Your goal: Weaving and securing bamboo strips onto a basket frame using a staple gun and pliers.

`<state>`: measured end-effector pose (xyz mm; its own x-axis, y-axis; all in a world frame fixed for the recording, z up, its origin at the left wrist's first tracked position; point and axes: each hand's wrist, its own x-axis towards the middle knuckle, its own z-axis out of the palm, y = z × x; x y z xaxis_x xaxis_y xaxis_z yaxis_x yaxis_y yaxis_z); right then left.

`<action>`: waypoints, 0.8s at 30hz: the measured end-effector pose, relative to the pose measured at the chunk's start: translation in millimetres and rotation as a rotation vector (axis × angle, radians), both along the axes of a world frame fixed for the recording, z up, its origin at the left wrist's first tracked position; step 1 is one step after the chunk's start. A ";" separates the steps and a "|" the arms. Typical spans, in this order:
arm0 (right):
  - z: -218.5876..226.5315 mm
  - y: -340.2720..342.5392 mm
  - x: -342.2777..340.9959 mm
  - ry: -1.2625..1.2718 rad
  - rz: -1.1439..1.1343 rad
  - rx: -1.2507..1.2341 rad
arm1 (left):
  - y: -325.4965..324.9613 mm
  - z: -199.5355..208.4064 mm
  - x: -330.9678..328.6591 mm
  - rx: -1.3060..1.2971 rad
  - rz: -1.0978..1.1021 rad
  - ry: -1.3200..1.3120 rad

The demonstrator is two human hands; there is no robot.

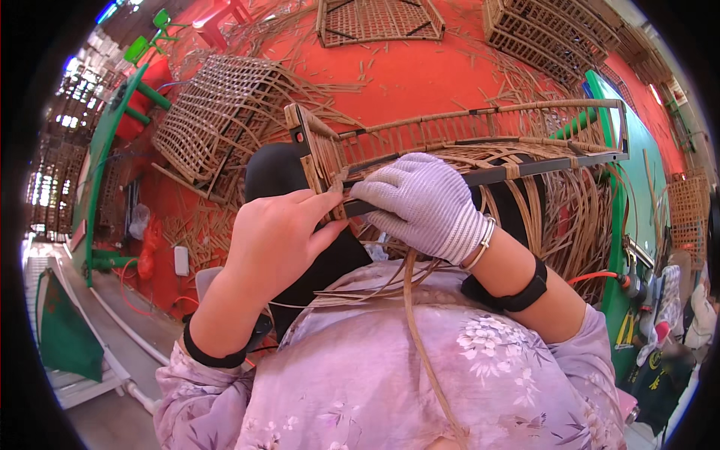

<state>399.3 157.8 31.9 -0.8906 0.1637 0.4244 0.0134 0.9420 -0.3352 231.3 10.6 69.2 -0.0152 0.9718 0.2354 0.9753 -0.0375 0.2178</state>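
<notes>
An unfinished rattan basket [487,124] with a dark frame lies across my lap, its near side edged by a dark bar [517,171]. At its left corner, my bare left hand [289,232] is closed, thumb and fingers pinching the wrapped edge. My right hand [424,206], in a pale striped knit glove, curls its fingers over the bar just beside the left fingertips. A short piece of rattan strip [340,180] sticks up between the hands. Whether either hand also grips a strip is hidden. A long loose strip [424,337] hangs down over my shirt.
Long rattan strands [577,225] trail below the basket on the right. Another woven basket [221,120] stands left on the red floor [457,71], with scraps around it. More baskets [551,37] are at the back. Green boards [637,180] flank me; tools [637,289] hang at right.
</notes>
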 end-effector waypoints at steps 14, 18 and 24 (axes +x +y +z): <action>-13.8 -28.3 37.8 -0.159 0.126 -0.463 | -0.1 0.2 7.2 -0.019 0.005 -0.038; -15.1 -34.1 34.7 -0.233 0.016 -0.842 | 0.3 -1.9 8.7 0.010 0.016 -0.068; -34.9 -22.7 19.7 -0.217 0.039 -1.516 | -2.0 -5.2 10.0 0.044 0.017 -0.080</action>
